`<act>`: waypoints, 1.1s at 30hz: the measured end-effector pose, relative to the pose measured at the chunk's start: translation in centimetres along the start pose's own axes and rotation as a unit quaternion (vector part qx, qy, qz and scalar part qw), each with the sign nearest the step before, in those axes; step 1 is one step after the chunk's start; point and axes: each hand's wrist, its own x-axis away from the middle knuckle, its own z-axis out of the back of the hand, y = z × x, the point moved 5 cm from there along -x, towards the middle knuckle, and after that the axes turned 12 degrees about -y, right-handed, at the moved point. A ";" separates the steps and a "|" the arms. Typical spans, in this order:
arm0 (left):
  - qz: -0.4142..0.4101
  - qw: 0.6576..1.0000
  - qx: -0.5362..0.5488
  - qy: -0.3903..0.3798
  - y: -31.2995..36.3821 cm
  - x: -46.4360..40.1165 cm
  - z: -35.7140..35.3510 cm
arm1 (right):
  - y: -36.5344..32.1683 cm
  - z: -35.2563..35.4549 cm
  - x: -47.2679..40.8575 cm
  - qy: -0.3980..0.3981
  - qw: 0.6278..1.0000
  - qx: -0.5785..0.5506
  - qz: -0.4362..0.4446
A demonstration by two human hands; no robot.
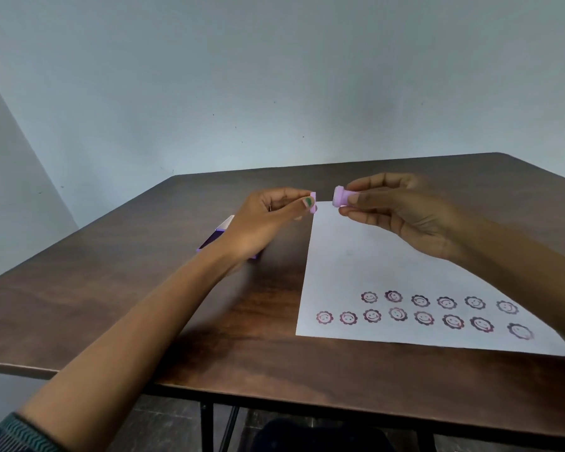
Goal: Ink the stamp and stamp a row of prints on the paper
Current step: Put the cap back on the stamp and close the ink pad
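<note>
- Our right hand (402, 213) pinches the purple stamp (341, 198) above the far end of the paper (356, 256).
- Our left hand (268, 220) pinches a small purple cap (313, 202) just left of the stamp, not touching it.
- Two rows of smiley prints (424, 311) sit at the paper's near end on the bench (144, 288).

a dark wooden table (144, 305) on black metal legs (207, 425) stands against plain pale blue-grey walls (274, 76).

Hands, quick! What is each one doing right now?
Left hand: closed, pinching a small purple cap at its fingertips.
Right hand: closed, holding the purple stamp above the paper.
</note>
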 end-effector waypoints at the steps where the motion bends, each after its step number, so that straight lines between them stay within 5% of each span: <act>1: -0.001 1.000 0.009 0.001 0.0 0.0 0.0 | -0.1 -0.1 0.0 0.001 1.000 0.001 0.006; 33: -0.043 0.998 0.044 0.003 0.9 0.1 -0.5 | -1.4 -2.5 1.3 0.018 0.982 0.181 0.043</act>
